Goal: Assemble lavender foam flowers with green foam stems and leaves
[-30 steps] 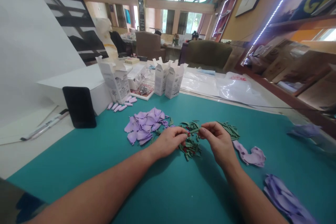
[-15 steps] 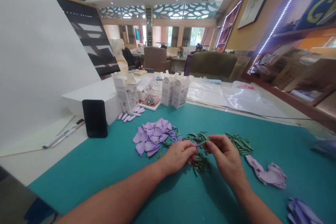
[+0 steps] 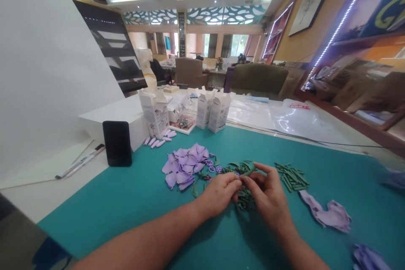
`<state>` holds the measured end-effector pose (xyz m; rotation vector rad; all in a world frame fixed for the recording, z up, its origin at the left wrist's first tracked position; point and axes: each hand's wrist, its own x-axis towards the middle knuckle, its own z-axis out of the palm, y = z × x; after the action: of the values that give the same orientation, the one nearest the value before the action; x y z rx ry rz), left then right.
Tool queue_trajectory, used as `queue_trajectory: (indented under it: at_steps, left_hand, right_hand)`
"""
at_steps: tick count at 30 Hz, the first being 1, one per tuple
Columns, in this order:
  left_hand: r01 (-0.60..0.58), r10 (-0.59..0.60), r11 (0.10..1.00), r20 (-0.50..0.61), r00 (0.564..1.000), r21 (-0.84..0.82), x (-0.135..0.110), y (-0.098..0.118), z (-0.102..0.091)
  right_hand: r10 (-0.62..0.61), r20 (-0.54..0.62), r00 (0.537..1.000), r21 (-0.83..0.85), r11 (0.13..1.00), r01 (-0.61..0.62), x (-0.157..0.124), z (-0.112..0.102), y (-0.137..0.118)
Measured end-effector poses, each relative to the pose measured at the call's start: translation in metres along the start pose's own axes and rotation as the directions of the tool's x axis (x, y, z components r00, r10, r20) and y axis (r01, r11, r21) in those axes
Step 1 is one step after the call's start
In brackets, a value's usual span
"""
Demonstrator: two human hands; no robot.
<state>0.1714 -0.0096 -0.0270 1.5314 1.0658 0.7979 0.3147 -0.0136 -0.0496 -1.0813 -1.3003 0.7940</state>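
My right hand pinches a green stem piece between thumb and fingers. Its fingertips meet those of my left hand, which is closed; what it grips is hidden by the fingers. Under and around both hands lies a heap of small green parts, with some leaf shapes in it. Left of the hands are purple wheel-like rings and a pile of lilac petals. Just right of my right hand lies a stack of green sticks.
A black phone stands upright at left against a white box. White cartons and a small tray line the mat's back edge. Pale pink pieces lie before them. Lilac petal parts lie at right on the green mat.
My hands have come together, so the fingertips now meet. The green stem piece in my right hand is tilted up more steeply. The view has shifted slightly.
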Motion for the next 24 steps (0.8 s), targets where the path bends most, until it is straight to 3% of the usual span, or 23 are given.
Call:
queue_trajectory:
  at_steps: [21, 24]
  left_hand:
    - [-0.034, 0.03, 0.998, -0.081, 0.996, -0.047, 0.0011, 0.0008, 0.0008]
    - [-0.038, 0.034, 0.998, -0.092, 0.995, -0.046, 0.0006, 0.0012, 0.0008]
  right_hand:
    - [-0.063, 0.096, 0.993, 0.029, 0.998, 0.06, -0.0059, 0.006, 0.0049]
    - [-0.071, 0.064, 0.995, 0.041, 0.997, 0.068, -0.0083, 0.0083, 0.0039]
